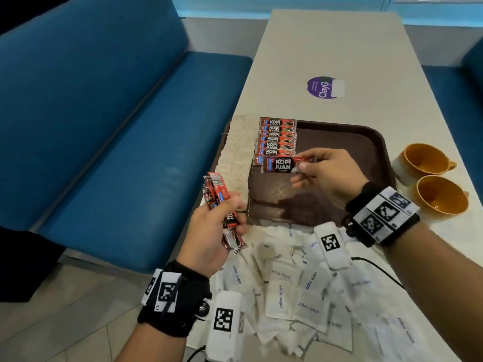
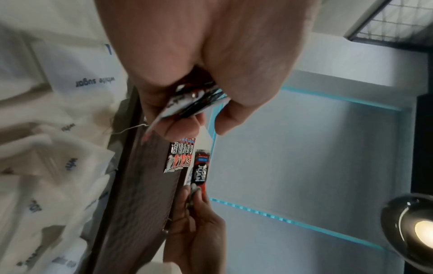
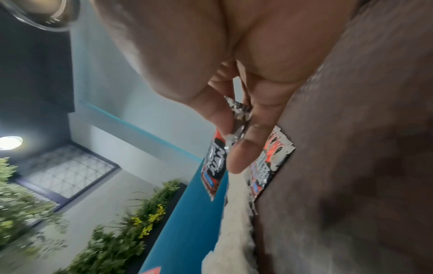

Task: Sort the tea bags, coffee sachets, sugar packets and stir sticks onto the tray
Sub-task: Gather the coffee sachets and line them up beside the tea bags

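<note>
Beige surface is carrying a brown tray; right hand is pinching a sachet crosswise just below the row, while left hand is gripping spare sachets nearby.

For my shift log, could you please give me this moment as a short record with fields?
tray: brown tray on the table
sorted on tray: tea bags along its left edge, row of coffee sachets beside them
right hand: pinches one coffee sachet above the row's near end
left hand: holds a bundle of sachets
unsorted: sugar packets heaped on the near table
beside tray: two orange cups
</note>
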Demonstrator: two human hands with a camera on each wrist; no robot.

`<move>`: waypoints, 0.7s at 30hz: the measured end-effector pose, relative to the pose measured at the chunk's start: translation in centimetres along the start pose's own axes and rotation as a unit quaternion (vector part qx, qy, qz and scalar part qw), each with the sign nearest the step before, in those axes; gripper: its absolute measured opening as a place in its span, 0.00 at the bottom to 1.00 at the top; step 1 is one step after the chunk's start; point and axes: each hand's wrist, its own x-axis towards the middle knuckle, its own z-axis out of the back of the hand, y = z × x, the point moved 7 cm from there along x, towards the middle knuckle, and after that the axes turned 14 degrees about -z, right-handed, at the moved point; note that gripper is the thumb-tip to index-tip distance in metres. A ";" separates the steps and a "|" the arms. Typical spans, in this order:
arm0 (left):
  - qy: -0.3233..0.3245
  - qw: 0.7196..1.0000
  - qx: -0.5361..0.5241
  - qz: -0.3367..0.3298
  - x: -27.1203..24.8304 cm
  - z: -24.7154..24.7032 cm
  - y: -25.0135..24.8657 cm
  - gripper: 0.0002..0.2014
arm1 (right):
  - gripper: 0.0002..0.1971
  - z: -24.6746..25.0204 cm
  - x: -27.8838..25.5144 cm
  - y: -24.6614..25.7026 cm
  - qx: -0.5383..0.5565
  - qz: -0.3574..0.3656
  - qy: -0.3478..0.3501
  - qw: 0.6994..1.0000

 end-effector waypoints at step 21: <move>0.031 0.999 0.018 0.016 0.6 1.0 0.2 0.17 | 0.17 0.3 7.7 -0.2 -0.257 -0.017 -0.128 0.958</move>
